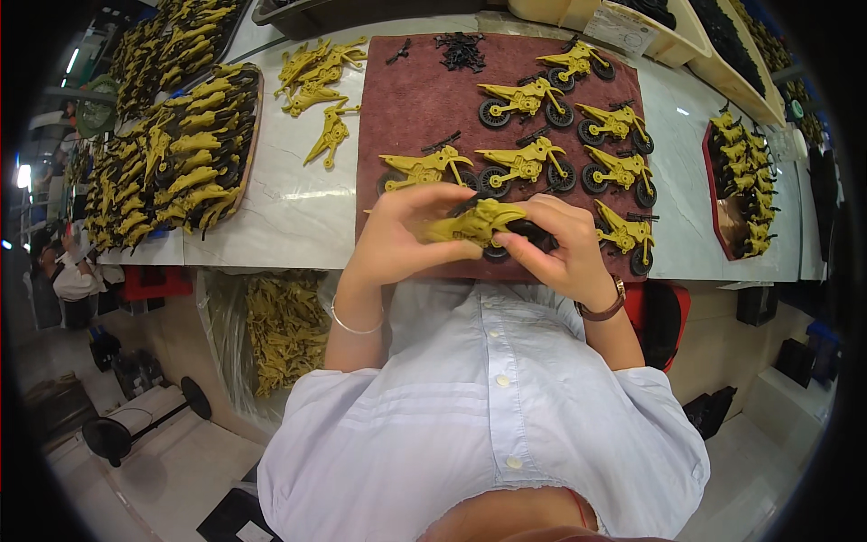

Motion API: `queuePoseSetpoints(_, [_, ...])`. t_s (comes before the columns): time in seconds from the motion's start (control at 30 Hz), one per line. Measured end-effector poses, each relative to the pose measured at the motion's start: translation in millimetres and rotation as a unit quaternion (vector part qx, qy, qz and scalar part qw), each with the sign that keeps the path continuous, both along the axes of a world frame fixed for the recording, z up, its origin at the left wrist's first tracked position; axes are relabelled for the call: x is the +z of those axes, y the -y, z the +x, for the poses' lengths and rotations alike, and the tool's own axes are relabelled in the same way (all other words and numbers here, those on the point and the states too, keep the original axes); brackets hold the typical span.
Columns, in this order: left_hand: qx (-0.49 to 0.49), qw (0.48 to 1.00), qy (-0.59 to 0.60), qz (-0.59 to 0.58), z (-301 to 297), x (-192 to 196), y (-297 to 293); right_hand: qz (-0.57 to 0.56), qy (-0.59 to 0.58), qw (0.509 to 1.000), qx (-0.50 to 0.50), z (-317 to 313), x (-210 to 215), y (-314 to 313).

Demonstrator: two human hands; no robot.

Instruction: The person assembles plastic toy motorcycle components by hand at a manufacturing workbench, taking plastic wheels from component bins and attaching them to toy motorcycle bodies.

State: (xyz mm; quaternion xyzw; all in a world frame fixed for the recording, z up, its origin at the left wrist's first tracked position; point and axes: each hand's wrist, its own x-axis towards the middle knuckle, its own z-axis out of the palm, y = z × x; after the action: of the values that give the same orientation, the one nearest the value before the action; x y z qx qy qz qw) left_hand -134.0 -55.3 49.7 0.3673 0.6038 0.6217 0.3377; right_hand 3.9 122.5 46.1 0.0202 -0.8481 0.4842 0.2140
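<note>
Close to my body, a yellow toy motorcycle (485, 217) with black parts is held up between both hands over a dark red cloth (406, 99). My left hand (397, 237) is closed on its left end, thumb below and fingers above. The fingers and thumb of my right hand (567, 244) pinch its right end, next to a black part mostly hidden by them. On the cloth beyond my hands stand several toy motorcycles with black wheels, one of them (526, 164) just past my fingertips. A pile of small black handlebars (461, 51) lies at the cloth's far edge.
Loose yellow toy bodies (330, 135) lie on the white table (289, 203) left of the cloth. A tray heaped with yellow toys (194, 144) stands farther left, a red-edged tray (718, 194) at right. Bins (650, 32) line the back. Below the table sits a bag of yellow parts (284, 334).
</note>
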Motion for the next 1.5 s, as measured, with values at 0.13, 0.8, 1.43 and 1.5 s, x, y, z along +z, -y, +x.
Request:
queuePoseSetpoints(0.13, [-0.033, 0.997, -0.074, -0.01, 4, 2, -6, -0.023, 0.035, 0.999, -0.015, 2, 2, 4])
queuePoseSetpoints(0.8, [0.006, 0.993, 0.031, 0.115, 22, -13, -8, -0.238, -0.011, 0.971, -0.015, 8, 14, 9])
queuePoseSetpoints(1.43, [0.043, 0.96, 0.224, 0.162, 28, -31, -9, -0.202, 0.006, 0.977, -0.065, 2, 12, 20])
queuePoseSetpoints(1.5, [0.039, 0.955, 0.242, 0.17, 28, -31, -10, -0.127, 0.055, 0.99, -0.006, 5, 3, 16])
